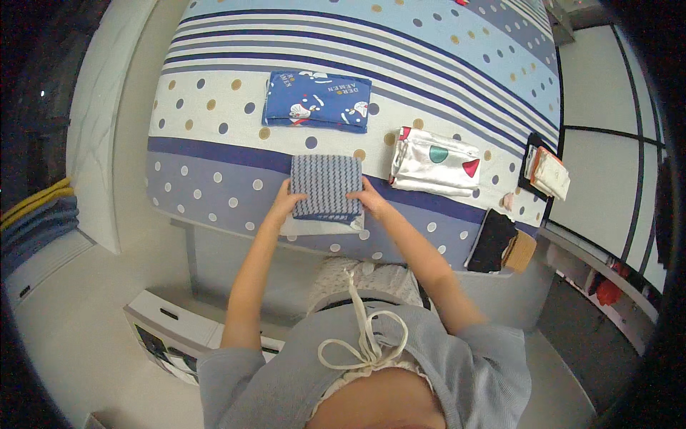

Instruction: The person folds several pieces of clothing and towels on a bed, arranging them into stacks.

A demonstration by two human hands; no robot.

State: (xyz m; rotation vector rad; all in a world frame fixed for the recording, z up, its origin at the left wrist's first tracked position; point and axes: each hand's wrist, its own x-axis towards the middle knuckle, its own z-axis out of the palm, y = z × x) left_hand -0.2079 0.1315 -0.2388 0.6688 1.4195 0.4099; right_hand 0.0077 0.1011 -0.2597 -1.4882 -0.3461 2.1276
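A folded blue-grey patterned cloth point(327, 182) lies before me near the bed's front edge, squared into a flat bundle. My left hand point(289, 201) grips its left side, thumb on top. On the opposite side my right hand point(370, 197) holds the edge the same way. Under the bundle's near edge shows a darker blue patterned layer and some white fabric point(305, 227). Beyond it rests a folded blue cloth with cartoon prints point(317, 102). To the right is a folded shiny white cloth with green and red shapes point(435, 162).
The bed point(203, 187) has a dotted and striped sheet. Folded black fabric point(489, 241) and a brown piece point(520, 251) sit at its right corner, with cream and orange items point(549, 172) behind. A white box point(171, 327) stands on the floor at left. Cabinet doors point(597, 171) line the right.
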